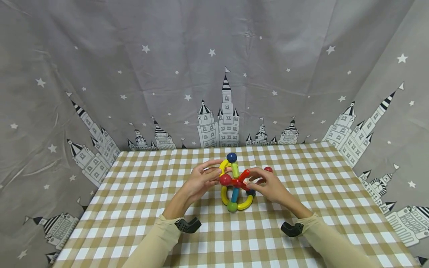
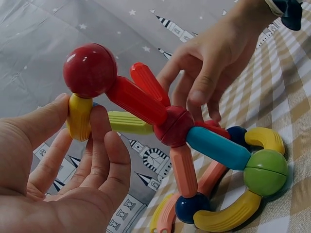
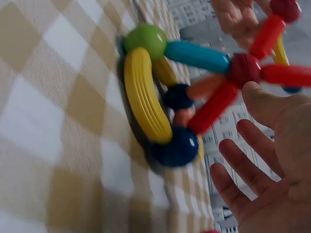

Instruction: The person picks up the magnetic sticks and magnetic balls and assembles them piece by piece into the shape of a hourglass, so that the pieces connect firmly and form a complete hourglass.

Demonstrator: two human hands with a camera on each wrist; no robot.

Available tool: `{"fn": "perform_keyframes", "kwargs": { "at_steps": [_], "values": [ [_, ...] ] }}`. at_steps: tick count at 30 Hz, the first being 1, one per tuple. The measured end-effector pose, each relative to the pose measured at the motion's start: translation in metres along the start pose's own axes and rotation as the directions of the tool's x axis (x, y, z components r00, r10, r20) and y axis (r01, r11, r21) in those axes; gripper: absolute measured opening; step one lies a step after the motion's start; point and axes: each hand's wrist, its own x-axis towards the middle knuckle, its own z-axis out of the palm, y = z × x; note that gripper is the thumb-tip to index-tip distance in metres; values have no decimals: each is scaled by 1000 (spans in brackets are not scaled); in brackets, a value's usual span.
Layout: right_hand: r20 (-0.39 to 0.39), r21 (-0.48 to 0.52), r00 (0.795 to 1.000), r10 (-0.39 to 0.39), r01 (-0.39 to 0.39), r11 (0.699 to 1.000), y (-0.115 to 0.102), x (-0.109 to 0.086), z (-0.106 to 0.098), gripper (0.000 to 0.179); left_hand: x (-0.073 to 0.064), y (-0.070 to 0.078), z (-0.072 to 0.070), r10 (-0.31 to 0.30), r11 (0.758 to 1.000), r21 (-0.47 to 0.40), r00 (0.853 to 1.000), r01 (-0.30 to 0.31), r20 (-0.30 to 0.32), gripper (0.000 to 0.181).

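A construction toy of colored rods and balls stands on the table around a central red ball (image 2: 174, 126). From that ball a teal rod (image 2: 218, 145) runs down to a green ball (image 2: 266, 172), joined to yellow curved rods (image 3: 146, 97) at the base. My left hand (image 2: 82, 204) pinches an upper yellow curved rod (image 2: 79, 119) just below an outer red ball (image 2: 90, 70). In the head view, a dark blue ball (image 1: 231, 158) tops the toy. On the other side, my right hand (image 3: 291, 179) has its fingers spread and relaxed, thumb tip right at the central ball.
A separate red ball (image 1: 268, 169) lies behind the right hand. A brown-and-white checked cloth (image 1: 134, 208) covers the table. Behind it hangs a grey curtain (image 1: 285, 82) with printed castles and stars. Each sleeve carries a black wrist device (image 1: 188, 225).
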Motion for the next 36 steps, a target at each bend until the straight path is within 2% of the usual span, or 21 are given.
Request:
{"fn": "perform_keyframes", "kwargs": {
  "at_steps": [7, 10, 17, 27, 36],
  "values": [
    [-141, -110, 990, -8, -7, 994, 27, 4, -32, 36, -1, -1, -2, 9, 1000, -11, 1000, -9, -5, 46],
    [-177, -140, 984, 17, -42, 989, 43, 6, -44, 36, 0, -1, -2, 8, 1000, -9, 1000, -8, -3, 47],
    [-145, -211, 984, 106, -135, 968, 66, 6, -54, 44, 0, -1, -2, 4, 1000, -18, 1000, -4, 0, 45],
    [-123, -253, 981, 147, -174, 952, 74, 8, -51, 40, -1, -1, -3, 9, 999, -32, 1000, -9, -11, 45],
    [-114, -242, 983, 146, -169, 955, 75, 8, -51, 37, 0, -1, -3, 10, 1000, -21, 1000, -10, 10, 47]
  ]
}}
